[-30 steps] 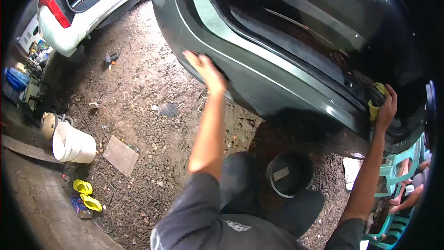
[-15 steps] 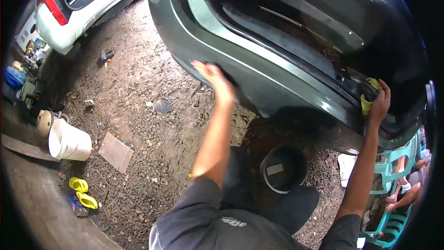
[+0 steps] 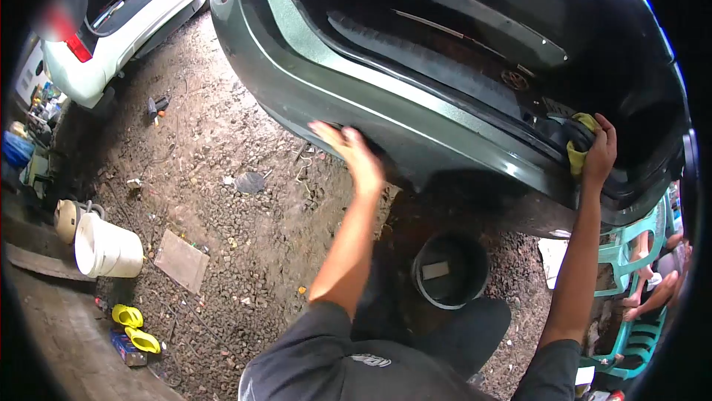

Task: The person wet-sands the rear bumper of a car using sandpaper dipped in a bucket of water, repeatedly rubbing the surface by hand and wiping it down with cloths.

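My left hand (image 3: 356, 156) lies against the lower face of the dark green car bumper (image 3: 415, 145), its fingers stretched out and a little blurred. Whether anything is under that palm cannot be seen. At the right end of the bumper, my right hand (image 3: 602, 150) grips a yellow cloth (image 3: 577, 156), by the edge of the open rear of the car. Below the bumper, between my knees, stands a black bucket (image 3: 476, 271) with a small pale block (image 3: 435, 270) inside it.
A white car (image 3: 81, 82) stands at the upper left. On the stony ground are a white bucket (image 3: 119, 249), a flat board (image 3: 182, 261) and yellow clogs (image 3: 141, 339). Green plastic chairs (image 3: 630, 245) are at the right, with another person's legs (image 3: 653, 297) beside them.
My left hand has shifted slightly down and right along the bumper. My right hand stays at the cloth. The whole view has shifted a little, moving the cars leftward.
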`<state>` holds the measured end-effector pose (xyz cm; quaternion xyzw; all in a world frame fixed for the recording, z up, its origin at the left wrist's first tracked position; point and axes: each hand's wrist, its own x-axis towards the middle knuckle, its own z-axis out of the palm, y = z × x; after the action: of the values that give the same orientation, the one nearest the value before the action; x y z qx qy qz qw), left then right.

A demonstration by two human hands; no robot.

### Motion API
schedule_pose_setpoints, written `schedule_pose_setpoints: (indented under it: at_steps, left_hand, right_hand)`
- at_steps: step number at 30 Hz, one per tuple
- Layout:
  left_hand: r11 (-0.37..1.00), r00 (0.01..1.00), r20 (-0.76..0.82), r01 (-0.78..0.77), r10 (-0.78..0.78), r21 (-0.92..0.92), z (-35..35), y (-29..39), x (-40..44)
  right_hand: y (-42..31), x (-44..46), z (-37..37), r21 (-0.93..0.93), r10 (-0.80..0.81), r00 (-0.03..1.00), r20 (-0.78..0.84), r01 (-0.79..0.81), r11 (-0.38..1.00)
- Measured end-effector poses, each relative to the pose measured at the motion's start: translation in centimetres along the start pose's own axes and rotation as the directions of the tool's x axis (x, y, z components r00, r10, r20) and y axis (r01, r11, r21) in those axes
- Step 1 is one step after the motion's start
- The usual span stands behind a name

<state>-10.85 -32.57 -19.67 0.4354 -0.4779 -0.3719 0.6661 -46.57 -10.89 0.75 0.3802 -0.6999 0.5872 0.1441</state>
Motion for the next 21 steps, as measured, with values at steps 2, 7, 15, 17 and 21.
schedule_pose_setpoints:
  at_steps: [2,7,15,17,21]
  left_hand:
    - [0.985,0.996,-0.003,0.084,-0.085,-0.15,-2.6,-3.6,6.4]
    - [0.995,0.998,-0.059,0.019,-0.024,-0.095,0.9,0.9,-0.8]
    - [0.995,0.999,0.029,0.021,-0.018,-0.097,-0.5,-1.9,-1.0]
    - [0.929,0.98,0.052,0.198,-0.192,-0.312,-2.8,-4.8,5.2]
    - [0.971,0.991,-0.074,0.094,-0.113,-0.22,-0.9,-3.9,3.0]
  right_hand:
    - [-0.5,-0.2,0.1,-0.024,0.006,1.0,-0.015,-0.006,1.0]
    - [-0.8,-0.3,0.5,0.004,0.004,0.999,-0.047,-0.004,1.0]
    - [-0.1,-0.1,0.0,-0.079,-0.059,0.998,-0.011,0.058,0.995]
    - [0.0,0.0,0.0,-0.088,-0.05,0.999,-0.016,0.048,0.995]
    - [0.2,0.0,0.1,-0.047,-0.039,0.999,-0.022,0.037,0.998]
